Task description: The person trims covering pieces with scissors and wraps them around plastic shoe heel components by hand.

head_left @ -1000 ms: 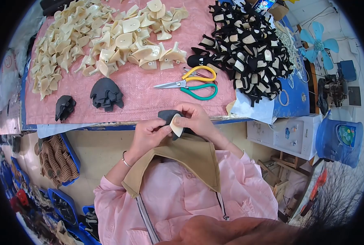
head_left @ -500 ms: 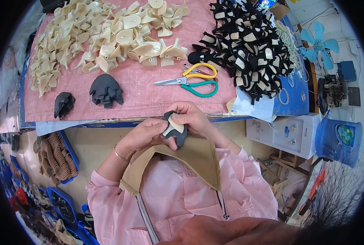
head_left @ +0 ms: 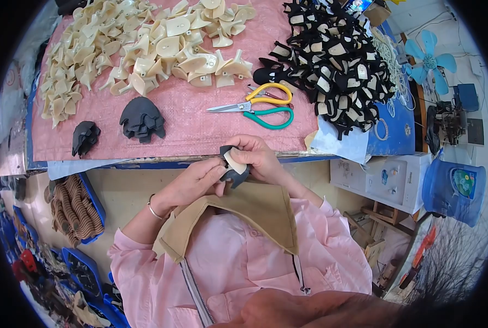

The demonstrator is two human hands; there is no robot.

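Note:
Between my hands, just in front of the table edge, are a cream plastic piece (head_left: 235, 160) and a dark grey piece (head_left: 236, 177) pressed against it. My left hand (head_left: 199, 177) pinches their left side. My right hand (head_left: 257, 158) grips the cream piece, thumb on its face. Beyond them lie scissors (head_left: 252, 108) with one yellow and one green handle, blades to the left. Two stacks of dark grey pieces, a larger one (head_left: 141, 119) and a smaller one (head_left: 85, 138), rest on the pink sheet (head_left: 189, 123).
Cream plastic pieces (head_left: 145, 46) are heaped at the back left. Black-covered pieces (head_left: 337, 71) form a pile at the right, beside white cord (head_left: 389, 65). Below right stand a white box (head_left: 381, 177) and a blue bucket (head_left: 453, 188). A blue crate (head_left: 95, 205) holds striped items.
The cream and dark grey pieces have turned between my hands. My left forearm has shifted left and my left fingers have changed their hold. Both hands remain near the table edge.

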